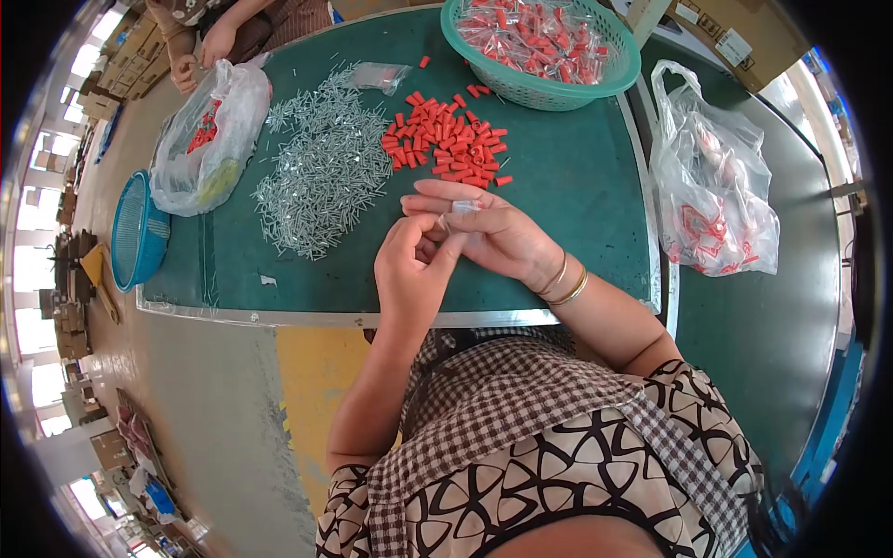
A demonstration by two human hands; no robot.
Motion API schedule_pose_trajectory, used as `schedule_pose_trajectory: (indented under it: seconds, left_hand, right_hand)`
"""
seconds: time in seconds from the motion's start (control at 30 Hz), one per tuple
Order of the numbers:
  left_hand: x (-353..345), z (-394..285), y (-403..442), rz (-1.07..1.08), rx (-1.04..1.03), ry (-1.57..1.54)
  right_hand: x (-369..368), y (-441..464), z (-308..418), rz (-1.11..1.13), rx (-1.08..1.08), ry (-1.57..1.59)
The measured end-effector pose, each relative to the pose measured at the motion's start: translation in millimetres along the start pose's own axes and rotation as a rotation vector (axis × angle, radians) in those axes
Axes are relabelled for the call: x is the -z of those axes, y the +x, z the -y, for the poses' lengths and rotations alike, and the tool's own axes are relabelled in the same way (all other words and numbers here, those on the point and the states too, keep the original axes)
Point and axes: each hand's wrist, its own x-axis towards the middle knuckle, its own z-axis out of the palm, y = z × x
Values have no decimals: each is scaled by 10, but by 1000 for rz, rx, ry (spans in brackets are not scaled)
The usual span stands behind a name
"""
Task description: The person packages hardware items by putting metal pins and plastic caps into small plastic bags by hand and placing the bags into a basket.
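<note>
A small clear plastic bag (pixel 463 206) is held between my two hands, above the table near its front edge. My right hand (pixel 507 232), with bangles at the wrist, has its thumb pressed on the bag and its fingers behind it. My left hand (pixel 409 265) pinches at the bag's near side with thumb and fingers together; what lies between those fingertips is partly hidden. Just beyond my hands is a pile of red plastic caps (pixel 451 139). To the left of them spreads a big heap of silvery screws or nails (pixel 326 172).
A green basket (pixel 484 70) of bagged red caps stands at the back. Clear bags (pixel 381 77) lie behind the metal heap. At left are a plastic sack (pixel 177 167) with red pieces, a blue basket (pixel 139 228), and another person's hands (pixel 209 51). White bags (pixel 716 186) lie right.
</note>
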Motion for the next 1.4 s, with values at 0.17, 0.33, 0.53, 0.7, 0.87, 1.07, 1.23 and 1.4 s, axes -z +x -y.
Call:
schedule_pose_trajectory:
  seconds: [0.17,0.33,0.53,0.7,0.87,1.07,1.23,1.4]
  left_hand:
    - [81,48,5,-147,184,-184]
    - [223,40,8,-254,223,-311]
    - [227,126,-5,-307,-114,198]
    - [131,124,-12,-191,-273,496]
    - [17,70,12,-178,-265,445]
    - [149,72,52,-175,-137,452]
    - [176,-51,60,2,-268,538]
    - [279,-127,59,144,-372,610]
  right_hand:
    - [75,-11,-26,-97,117,-20]
    - [121,-13,-9,-271,214,-182]
    - [-113,-88,-92,-487,66,-812]
    - [-158,-71,-180,-399,91,-966]
    - [-240,-105,-146,-494,57,-871]
    - [-236,-142,-82,-467,710,-1453]
    - [-383,-159,-137,-404,696,-1539]
    - [-290,-144,-110,-254,678,-1668]
